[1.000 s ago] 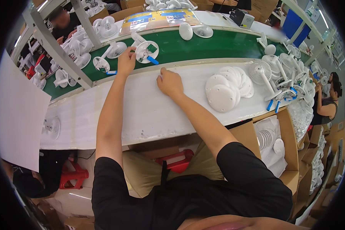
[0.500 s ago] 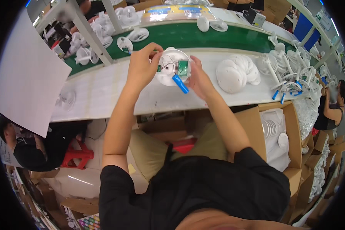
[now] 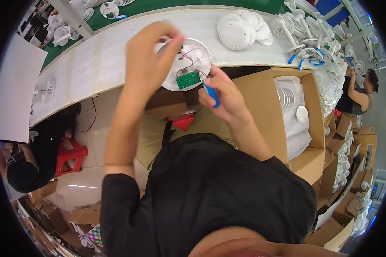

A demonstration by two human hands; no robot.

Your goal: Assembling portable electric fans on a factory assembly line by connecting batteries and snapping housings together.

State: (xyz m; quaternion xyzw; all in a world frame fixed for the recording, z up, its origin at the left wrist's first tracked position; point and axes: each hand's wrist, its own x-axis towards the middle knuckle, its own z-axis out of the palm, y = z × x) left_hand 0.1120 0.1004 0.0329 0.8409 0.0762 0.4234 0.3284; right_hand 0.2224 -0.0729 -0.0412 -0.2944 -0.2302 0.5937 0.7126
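Bench (image 3: 103, 60): white, long.
Left hand (image 3: 148, 55): blurred; cannot tell whether its grip is spread or pinching.
Base (image 3: 201, 53): open side up, over the bench's near edge; best held level.
Right hand (image 3: 228, 94): grip pinching the battery (image 3: 211, 95) by the base's rim; light pressure suits.
Board (image 3: 188, 80): best untouched.
Wires (image 3: 201, 72): best left slack.

A flat green belt (image 3: 167, 6) skirts the far edge of this long white worktable (image 3: 105, 47); past its near edge, a red plastic stool (image 3: 71, 150) stands on glossy pale tiles (image 3: 92, 150).
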